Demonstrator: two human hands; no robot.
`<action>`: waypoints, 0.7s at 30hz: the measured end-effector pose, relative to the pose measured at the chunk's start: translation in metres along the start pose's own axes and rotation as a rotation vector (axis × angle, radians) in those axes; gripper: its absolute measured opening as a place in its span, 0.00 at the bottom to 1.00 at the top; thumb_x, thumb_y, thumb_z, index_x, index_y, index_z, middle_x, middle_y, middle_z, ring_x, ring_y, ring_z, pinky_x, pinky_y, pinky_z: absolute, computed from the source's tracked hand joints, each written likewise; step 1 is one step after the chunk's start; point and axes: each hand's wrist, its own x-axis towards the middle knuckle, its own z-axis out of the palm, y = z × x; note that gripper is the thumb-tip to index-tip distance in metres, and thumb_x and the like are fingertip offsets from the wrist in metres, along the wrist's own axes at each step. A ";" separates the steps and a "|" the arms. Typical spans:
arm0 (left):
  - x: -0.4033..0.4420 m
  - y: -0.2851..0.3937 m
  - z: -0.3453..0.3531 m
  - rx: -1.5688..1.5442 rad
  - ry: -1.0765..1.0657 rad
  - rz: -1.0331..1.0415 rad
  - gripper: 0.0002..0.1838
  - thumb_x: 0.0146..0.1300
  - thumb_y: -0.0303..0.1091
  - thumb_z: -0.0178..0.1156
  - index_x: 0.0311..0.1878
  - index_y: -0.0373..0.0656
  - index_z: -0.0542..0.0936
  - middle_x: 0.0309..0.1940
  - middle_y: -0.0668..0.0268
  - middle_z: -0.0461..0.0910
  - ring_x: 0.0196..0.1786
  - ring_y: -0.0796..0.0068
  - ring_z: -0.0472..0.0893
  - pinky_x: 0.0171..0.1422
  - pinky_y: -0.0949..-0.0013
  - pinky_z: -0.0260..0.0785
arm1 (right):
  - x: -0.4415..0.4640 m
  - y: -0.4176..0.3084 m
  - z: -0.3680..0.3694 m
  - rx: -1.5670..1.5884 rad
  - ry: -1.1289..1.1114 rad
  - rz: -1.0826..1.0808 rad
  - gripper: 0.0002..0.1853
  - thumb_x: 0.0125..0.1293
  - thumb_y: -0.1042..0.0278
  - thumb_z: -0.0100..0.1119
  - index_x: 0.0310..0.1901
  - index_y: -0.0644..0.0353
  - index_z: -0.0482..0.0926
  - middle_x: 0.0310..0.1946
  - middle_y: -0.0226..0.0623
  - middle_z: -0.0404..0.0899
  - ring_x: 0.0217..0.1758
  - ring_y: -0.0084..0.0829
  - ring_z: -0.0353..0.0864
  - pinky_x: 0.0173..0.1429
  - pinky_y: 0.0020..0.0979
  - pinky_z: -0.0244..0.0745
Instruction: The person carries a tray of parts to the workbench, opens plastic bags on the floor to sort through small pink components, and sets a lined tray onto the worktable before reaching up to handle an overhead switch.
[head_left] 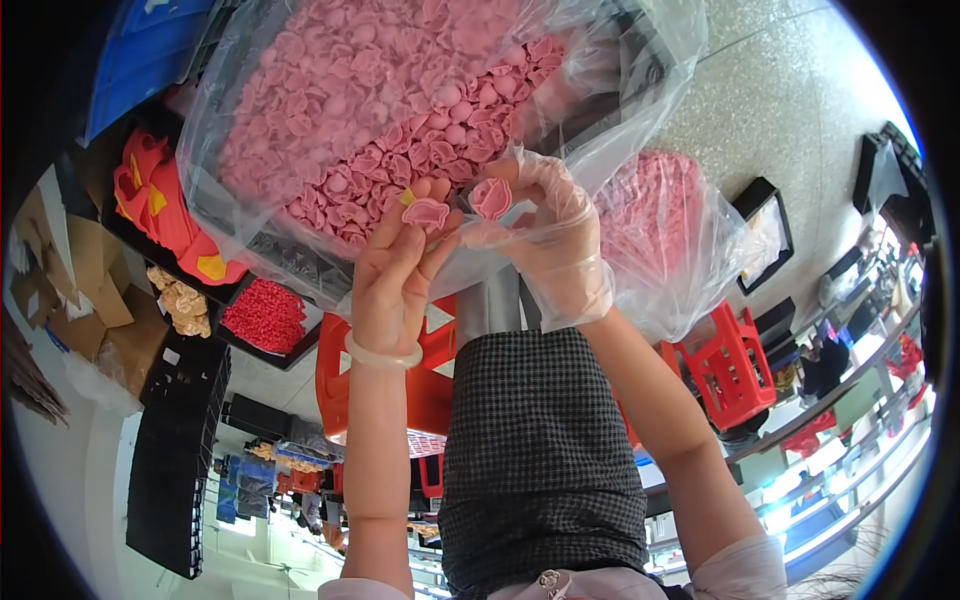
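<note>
My left hand, bare and with a pale bangle at the wrist, holds a small pink cup-like piece with a wavy rim at its fingertips. A bit of yellow shows at one finger. To its right, my right hand, in a loose clear plastic glove, pinches a rounder pink piece between thumb and fingers. Both hands are over the near edge of a large bin lined with a clear plastic bag. Many similar pink pieces fill it, partly under the plastic film.
A second clear bag of pink pieces is at the right. Red plastic stools stand nearby. On the left are a tray of small red pieces, red and yellow items, beige pieces and cardboard.
</note>
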 end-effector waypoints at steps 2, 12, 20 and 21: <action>-0.006 0.001 0.003 0.041 -0.023 0.038 0.21 0.71 0.28 0.50 0.65 0.33 0.67 0.63 0.52 0.70 0.62 0.65 0.74 0.68 0.62 0.69 | -0.001 -0.004 0.001 0.031 0.001 -0.029 0.28 0.45 0.74 0.77 0.51 0.60 0.77 0.46 0.30 0.78 0.41 0.19 0.77 0.39 0.21 0.75; -0.020 0.008 0.011 0.174 -0.028 0.076 0.22 0.70 0.27 0.51 0.66 0.32 0.65 0.61 0.50 0.71 0.62 0.64 0.74 0.67 0.60 0.69 | -0.008 -0.016 0.005 0.189 -0.022 0.010 0.29 0.43 0.74 0.78 0.50 0.59 0.78 0.47 0.31 0.79 0.41 0.18 0.78 0.36 0.21 0.76; -0.021 0.007 0.008 0.161 -0.053 0.082 0.22 0.69 0.27 0.52 0.65 0.32 0.66 0.60 0.53 0.72 0.61 0.66 0.75 0.63 0.67 0.72 | -0.008 -0.010 0.004 0.103 -0.007 -0.086 0.29 0.41 0.71 0.80 0.48 0.61 0.79 0.44 0.30 0.79 0.40 0.19 0.78 0.36 0.21 0.77; -0.022 0.008 0.009 0.156 -0.045 0.076 0.22 0.69 0.26 0.52 0.65 0.31 0.65 0.59 0.51 0.72 0.62 0.64 0.74 0.65 0.63 0.71 | -0.009 -0.010 0.004 0.115 -0.006 -0.082 0.29 0.41 0.71 0.80 0.48 0.61 0.79 0.45 0.30 0.78 0.40 0.19 0.79 0.37 0.21 0.77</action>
